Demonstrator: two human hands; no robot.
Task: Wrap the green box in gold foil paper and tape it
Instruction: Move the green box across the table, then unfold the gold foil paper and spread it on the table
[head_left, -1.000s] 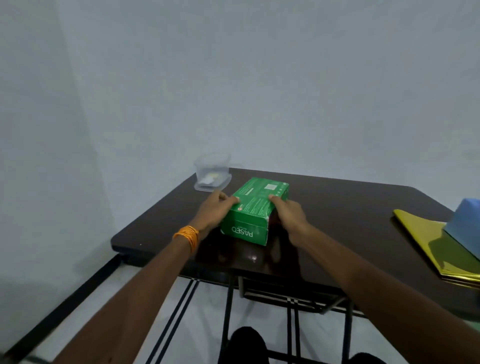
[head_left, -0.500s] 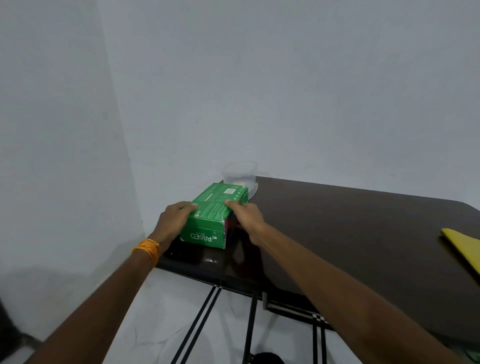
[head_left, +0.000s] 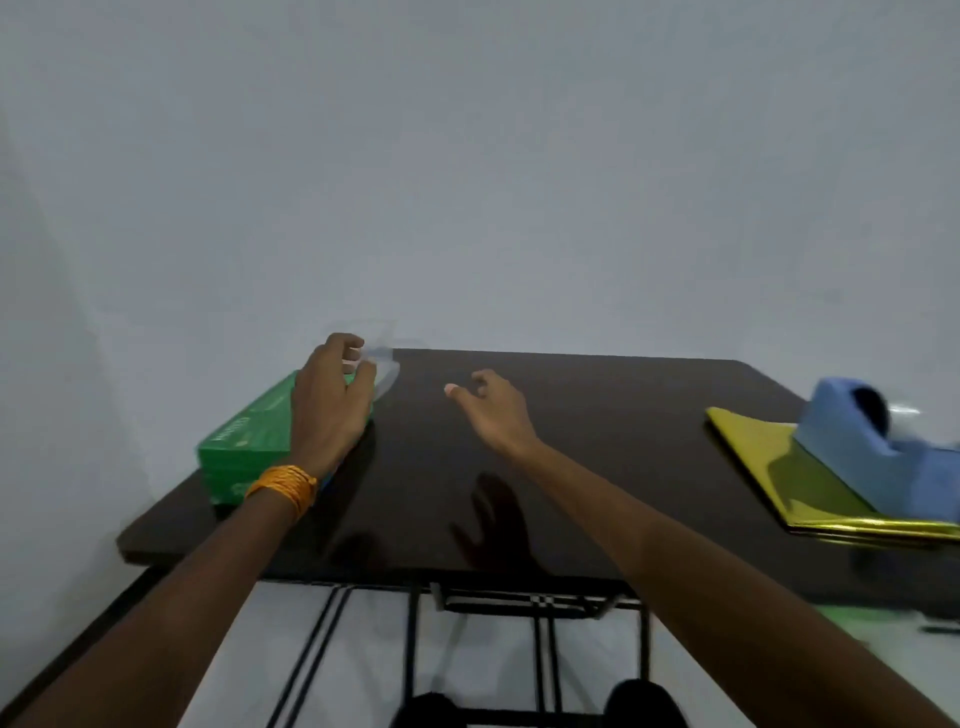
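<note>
Head view: green box (head_left: 244, 441) at table's (head_left: 597, 441) left edge.
Left hand (head_left: 327, 405): over box, fingers curled; grip unclear.
Right hand (head_left: 493, 410): loosely curled, empty.

Plain pale wall (head_left: 467, 182); dark glossy table (head_left: 597, 441), black metal legs; white floor (head_left: 483, 649).

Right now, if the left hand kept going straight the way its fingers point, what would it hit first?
Most likely the clear plastic container, which sits just beyond the left hand at the back corner of the table. The picture is blurred, so they may already touch.
</note>
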